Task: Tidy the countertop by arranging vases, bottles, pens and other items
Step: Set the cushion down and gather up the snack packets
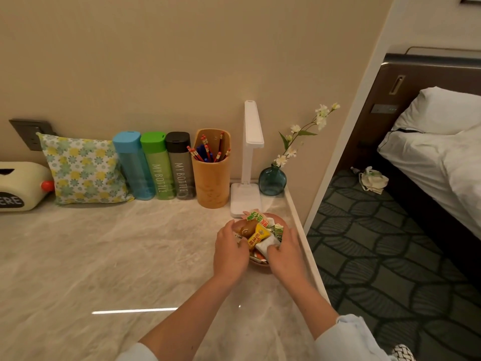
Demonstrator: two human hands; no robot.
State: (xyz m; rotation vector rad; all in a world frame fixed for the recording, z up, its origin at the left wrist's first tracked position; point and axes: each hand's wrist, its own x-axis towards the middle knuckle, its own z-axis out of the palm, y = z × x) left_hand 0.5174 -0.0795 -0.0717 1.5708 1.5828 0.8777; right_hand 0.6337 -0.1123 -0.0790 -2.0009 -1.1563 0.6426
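Note:
A small brown dish (pixel 262 265) heaped with wrapped snacks (pixel 257 237) sits near the right edge of the marble countertop (pixel 104 256). My left hand (pixel 230 250) grips the dish's left side, fingers curled over the rim. My right hand (pixel 285 250) grips its right side, fingertips on a white packet. Along the wall stand a blue bottle (pixel 134 165), a green bottle (pixel 158 166), a grey bottle (pixel 182 165), a wooden pen holder (pixel 212 183) full of pencils and pens, and a teal glass vase (pixel 272 182) with white flowers.
A white desk lamp (pixel 248 162) stands between pen holder and vase, its base just behind the dish. A floral cushion (pixel 83 170) and a cream tissue box (pixel 20 186) sit at the left. Right of the counter edge are patterned carpet (pixel 390 256) and a bed (pixel 442 152).

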